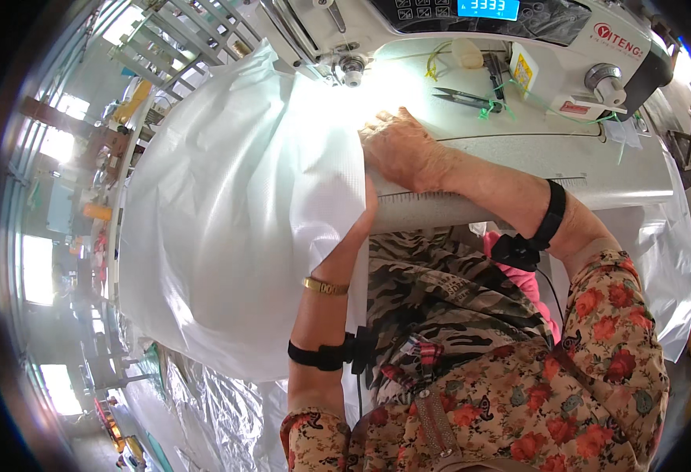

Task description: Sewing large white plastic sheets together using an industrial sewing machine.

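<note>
- White sheet: drapes over the left side of the counter, its upper part reaching the glare below the sewing machine head.
- Right hand: at the sheet's right edge, fingers bent and close together; grip cannot be told.
- Left hand: mostly behind the sheet; state of its fingers cannot be told.
- Thread snips: lie right of the right hand, apart from it.

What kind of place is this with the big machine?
It looks like a sewing workshop, maybe a factory. There's a sewing machine with a glowing blue screen, a big white sheet at its left end, and dark snips on its table.
</note>
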